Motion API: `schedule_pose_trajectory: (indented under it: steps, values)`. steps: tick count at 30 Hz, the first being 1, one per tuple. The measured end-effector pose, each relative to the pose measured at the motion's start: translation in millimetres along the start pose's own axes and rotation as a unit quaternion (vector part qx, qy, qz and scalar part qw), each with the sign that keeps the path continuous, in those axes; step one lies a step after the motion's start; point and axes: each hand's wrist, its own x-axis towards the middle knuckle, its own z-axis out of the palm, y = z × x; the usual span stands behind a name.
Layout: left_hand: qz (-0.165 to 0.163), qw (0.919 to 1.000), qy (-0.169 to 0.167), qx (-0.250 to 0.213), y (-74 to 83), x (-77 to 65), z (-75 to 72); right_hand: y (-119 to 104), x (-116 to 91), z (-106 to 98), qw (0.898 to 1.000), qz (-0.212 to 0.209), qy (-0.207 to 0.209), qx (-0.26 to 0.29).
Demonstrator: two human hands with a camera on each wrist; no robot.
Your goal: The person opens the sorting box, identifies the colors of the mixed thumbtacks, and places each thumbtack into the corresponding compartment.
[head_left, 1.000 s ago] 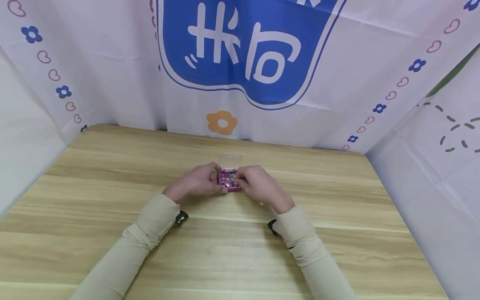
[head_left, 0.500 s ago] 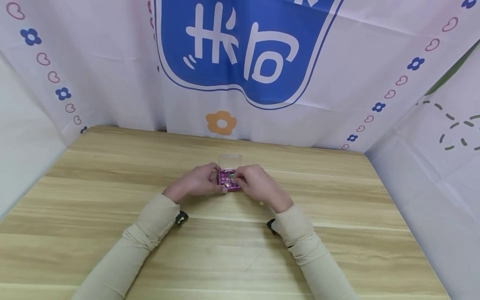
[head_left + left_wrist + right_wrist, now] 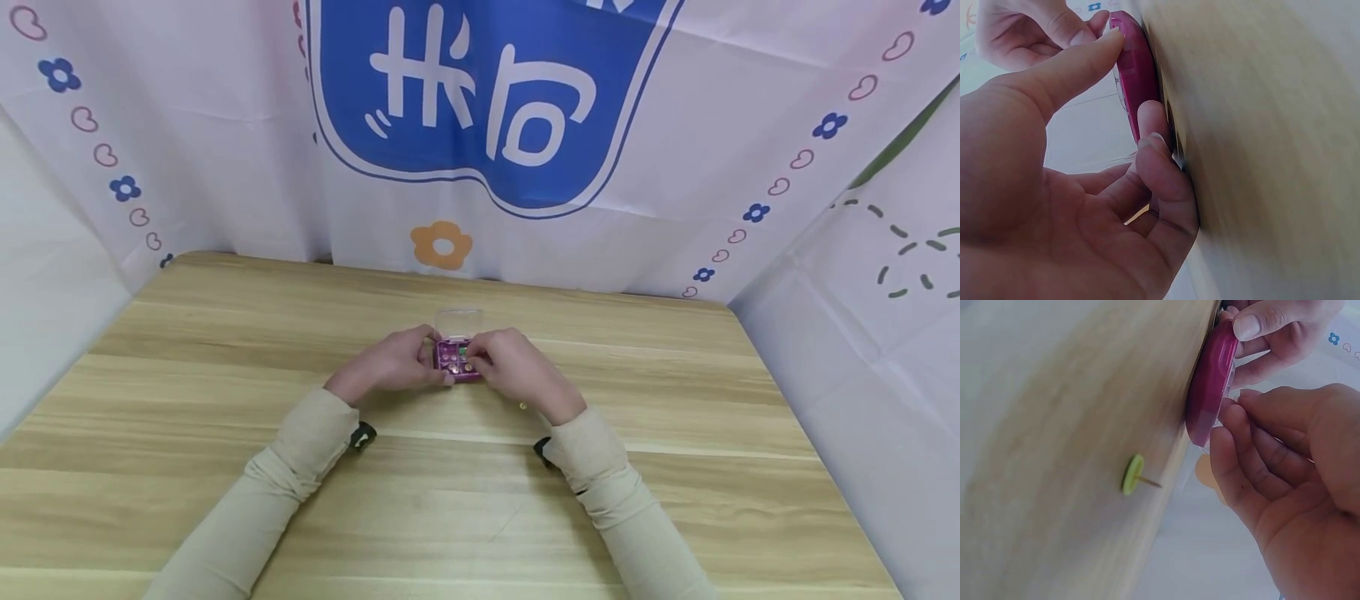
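Observation:
A small magenta compartment box (image 3: 470,377) stands on the table with its clear lid (image 3: 460,322) raised at the back. Several small coloured pieces lie in its compartments, one of them green. My left hand (image 3: 397,358) holds the box at its left side, thumb at the near edge and fingers round the far side. My right hand (image 3: 517,364) reaches over the right part of the box, with thumb and forefinger close together at the compartments. Whatever may be between those fingertips is hidden. Behind the right hand a yellow-green thumbtack (image 3: 1134,474) lies on its head, pin upward.
The wooden table (image 3: 465,500) extends all round the box. A white printed cloth (image 3: 255,167) hangs along its back edge, with further white cloth at both sides. Dark straps (image 3: 363,437) sit at both wrists below the sleeves.
The fingers of my right hand have shifted slightly over the box, so a yellowish piece in the near right compartment shows more. My left hand and the thumbtack stay in place.

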Motion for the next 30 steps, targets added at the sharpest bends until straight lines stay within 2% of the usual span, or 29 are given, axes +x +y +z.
schedule_pose_trajectory:
  steps: [12, 16, 20, 27, 30]
  values:
    - [0.004, 1.0000, 0.005, 0.005, -1.2, 0.9, 0.8, -2.1, -6.3, -10.6, 1.000, 0.002, -0.006, -0.014]
    - [0.004, 1.0000, 0.006, 0.006, -0.7, 0.4, 0.0, 0.2, -10.6, -16.5, 0.999, 0.013, -0.028, -0.022]
    - [0.000, 1.0000, 0.004, 0.004, 0.6, -0.2, -0.4, 6.6, -19.0, -25.2, 0.997, 0.041, -0.061, -0.023]
    - [-0.005, 1.0000, 0.005, 0.004, 0.4, 0.2, 0.3, 16.4, -29.1, -39.8, 0.996, 0.067, -0.063, -0.006]
    - [-0.009, 1.0000, 0.003, -0.002, 0.3, 0.6, 1.0, 17.6, -31.9, -44.1, 0.994, 0.072, -0.083, -0.002]
